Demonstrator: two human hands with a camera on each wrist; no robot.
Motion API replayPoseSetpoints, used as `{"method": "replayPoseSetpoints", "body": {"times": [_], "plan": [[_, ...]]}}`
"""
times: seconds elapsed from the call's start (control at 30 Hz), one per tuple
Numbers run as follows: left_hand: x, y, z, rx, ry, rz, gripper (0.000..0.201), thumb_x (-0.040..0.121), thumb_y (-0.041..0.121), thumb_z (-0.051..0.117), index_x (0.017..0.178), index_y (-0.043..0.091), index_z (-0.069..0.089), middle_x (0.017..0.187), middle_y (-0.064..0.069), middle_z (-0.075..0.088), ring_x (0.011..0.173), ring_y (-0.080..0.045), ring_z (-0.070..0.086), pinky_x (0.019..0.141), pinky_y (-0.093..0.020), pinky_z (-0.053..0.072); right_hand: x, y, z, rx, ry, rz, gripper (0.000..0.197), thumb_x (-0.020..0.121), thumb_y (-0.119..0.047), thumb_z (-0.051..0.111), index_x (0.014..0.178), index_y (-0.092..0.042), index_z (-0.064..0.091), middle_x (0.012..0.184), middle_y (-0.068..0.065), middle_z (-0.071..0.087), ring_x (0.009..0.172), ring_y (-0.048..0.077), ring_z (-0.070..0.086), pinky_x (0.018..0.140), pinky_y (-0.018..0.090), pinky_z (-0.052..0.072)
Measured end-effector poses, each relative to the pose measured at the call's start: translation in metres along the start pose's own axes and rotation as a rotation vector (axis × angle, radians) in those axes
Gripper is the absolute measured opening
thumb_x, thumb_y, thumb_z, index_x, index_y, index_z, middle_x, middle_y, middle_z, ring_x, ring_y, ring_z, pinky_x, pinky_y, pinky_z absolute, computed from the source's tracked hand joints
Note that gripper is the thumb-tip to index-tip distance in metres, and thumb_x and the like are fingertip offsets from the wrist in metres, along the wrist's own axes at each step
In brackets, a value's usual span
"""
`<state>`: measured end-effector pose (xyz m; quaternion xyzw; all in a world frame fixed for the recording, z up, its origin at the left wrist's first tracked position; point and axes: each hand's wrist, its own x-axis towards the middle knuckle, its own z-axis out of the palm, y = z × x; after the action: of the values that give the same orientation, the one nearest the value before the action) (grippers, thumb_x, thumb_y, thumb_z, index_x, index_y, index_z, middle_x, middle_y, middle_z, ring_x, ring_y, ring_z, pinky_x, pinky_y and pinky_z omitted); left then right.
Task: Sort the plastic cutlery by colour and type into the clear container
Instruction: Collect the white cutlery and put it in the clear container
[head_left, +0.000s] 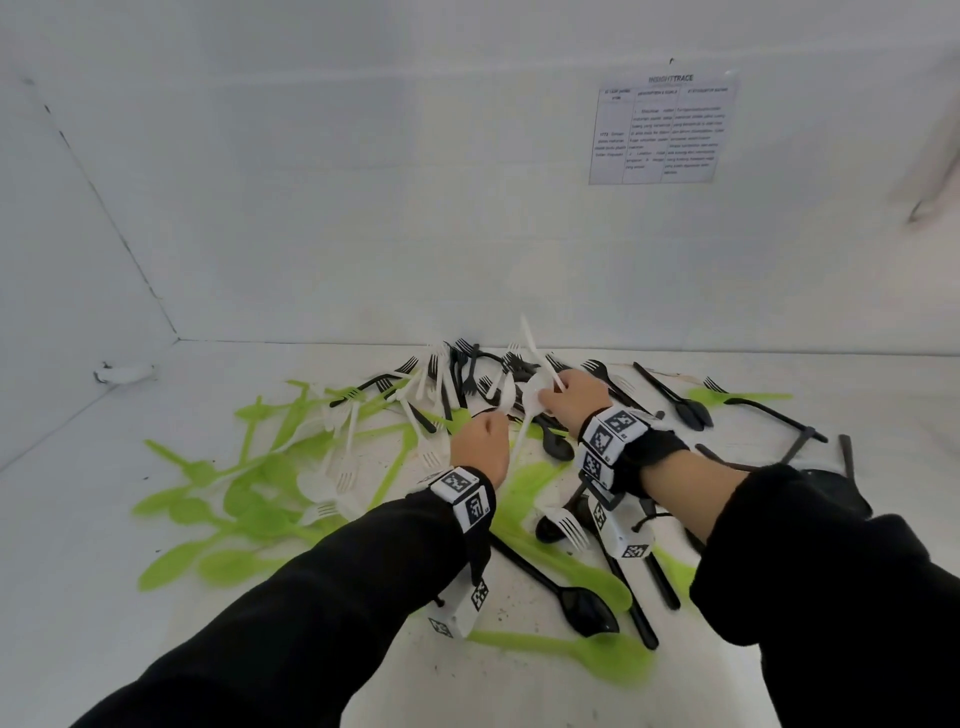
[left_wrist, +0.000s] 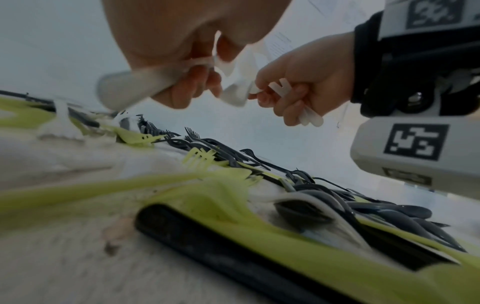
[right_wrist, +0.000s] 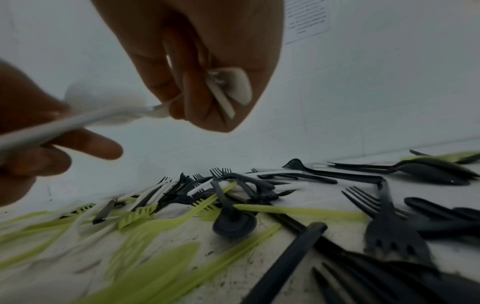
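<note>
Above the pile of green, white and black plastic cutlery (head_left: 467, 415) near the tabletop's (head_left: 78, 545) far edge, the left hand (head_left: 480, 447) gripped one white spoon (right_wrist: 85, 117). The right hand's (head_left: 576, 397) fingers (left_wrist: 283, 107) clenched white handles (right_wrist: 231, 92), at least two; the exact count was unclear.

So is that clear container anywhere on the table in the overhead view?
No: the head view shows only loose green, white and black cutlery scattered on the white table around both hands, and no container.

Two hands (head_left: 480, 447), one wall sheet (head_left: 660, 130); green, white and black cutlery pieces too tangled to count exactly.
</note>
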<state>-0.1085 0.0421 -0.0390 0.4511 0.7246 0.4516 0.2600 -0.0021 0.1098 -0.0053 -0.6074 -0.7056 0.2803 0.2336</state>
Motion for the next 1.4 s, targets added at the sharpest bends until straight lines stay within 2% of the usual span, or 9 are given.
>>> {"method": "replayPoseSetpoints", "body": {"times": [0.13,0.3,0.5,0.7,0.8,0.93,1.07,1.17,1.4], "plan": [[-0.004,0.007,0.001,-0.035,-0.019,-0.065,0.040,0.099,0.014,0.031,0.109,-0.001,0.066,0.120,-0.016,0.063,0.104,-0.030,0.056,0.084,-0.028,0.043,0.000,0.004,-0.010,-0.007,-0.020,-0.069,0.017,0.090,-0.021,0.053,0.079,-0.008,0.051,0.082,0.007,0.053,0.079,0.021,0.047,0.070,0.024,0.032],[-0.013,0.012,0.013,-0.268,-0.156,-0.195,0.028,0.100,0.019,0.038,0.103,0.004,0.061,0.092,-0.007,0.060,0.056,-0.018,0.057,0.043,-0.021,0.050,-0.003,0.007,-0.014,0.029,-0.025,-0.104,0.024,0.085,-0.023,0.063,0.102,-0.005,0.061,0.088,0.003,0.056,0.084,0.019,0.051,0.073,0.022,0.034],[-0.023,0.020,0.024,-0.222,-0.215,-0.101,0.035,0.100,0.025,0.038,0.070,0.022,0.055,0.074,0.000,0.065,0.057,-0.017,0.054,0.065,-0.031,0.048,-0.003,0.013,-0.012,0.065,0.023,-0.060,0.031,0.083,-0.025,0.065,0.108,-0.006,0.059,0.106,0.009,0.064,0.086,0.020,0.052,0.072,0.021,0.032],[-0.032,0.025,0.031,-0.487,-0.263,-0.208,0.026,0.099,0.014,0.044,0.074,0.009,0.048,0.066,-0.004,0.051,0.043,-0.008,0.054,0.046,-0.024,0.053,-0.008,0.011,-0.011,0.169,-0.020,-0.029,0.034,0.090,-0.023,0.056,0.118,-0.006,0.053,0.113,0.011,0.062,0.108,0.026,0.056,0.079,0.022,0.036],[-0.031,0.026,0.030,-0.530,-0.146,-0.244,0.025,0.099,0.012,0.043,0.076,0.008,0.051,0.070,-0.006,0.052,0.052,-0.014,0.055,0.045,-0.023,0.053,-0.011,0.013,-0.009,0.211,-0.033,-0.048,0.030,0.095,-0.020,0.044,0.120,-0.005,0.052,0.104,0.012,0.061,0.097,0.027,0.056,0.083,0.029,0.041],[-0.031,0.026,0.025,-0.576,-0.050,-0.297,0.025,0.098,0.013,0.046,0.075,0.006,0.052,0.073,-0.007,0.055,0.057,-0.017,0.059,0.059,-0.032,0.057,-0.022,0.025,-0.004,0.288,-0.097,-0.021,0.026,0.096,-0.017,0.045,0.118,-0.007,0.053,0.088,0.008,0.057,0.059,0.016,0.053,0.060,0.029,0.051],[-0.028,0.019,0.028,-0.421,0.012,-0.261,0.027,0.092,0.028,0.054,0.067,0.020,0.054,0.073,-0.006,0.060,0.077,-0.025,0.060,0.086,-0.043,0.052,-0.035,0.034,0.003,0.263,-0.155,-0.107,0.025,0.094,-0.020,0.050,0.113,-0.006,0.058,0.089,0.005,0.061,0.077,0.017,0.058,0.071,0.033,0.054],[-0.025,0.004,0.038,-0.473,0.028,-0.271,0.025,0.083,0.031,0.060,0.069,0.011,0.060,0.083,-0.022,0.066,0.087,-0.040,0.065,0.085,-0.052,0.053,-0.038,0.037,0.005,0.266,-0.179,-0.118,0.026,0.093,-0.024,0.053,0.109,-0.006,0.063,0.089,0.003,0.065,0.080,0.017,0.062,0.083,0.034,0.055],[-0.046,0.019,0.034,-0.659,-0.009,-0.351,0.015,0.096,0.015,0.052,0.098,0.005,0.063,0.089,-0.011,0.066,0.087,-0.028,0.064,0.081,-0.043,0.054,-0.043,0.040,0.001,0.203,-0.142,-0.143,0.023,0.086,-0.026,0.062,0.105,-0.013,0.063,0.072,-0.009,0.052,0.082,0.013,0.056,0.075,0.023,0.044]]}}
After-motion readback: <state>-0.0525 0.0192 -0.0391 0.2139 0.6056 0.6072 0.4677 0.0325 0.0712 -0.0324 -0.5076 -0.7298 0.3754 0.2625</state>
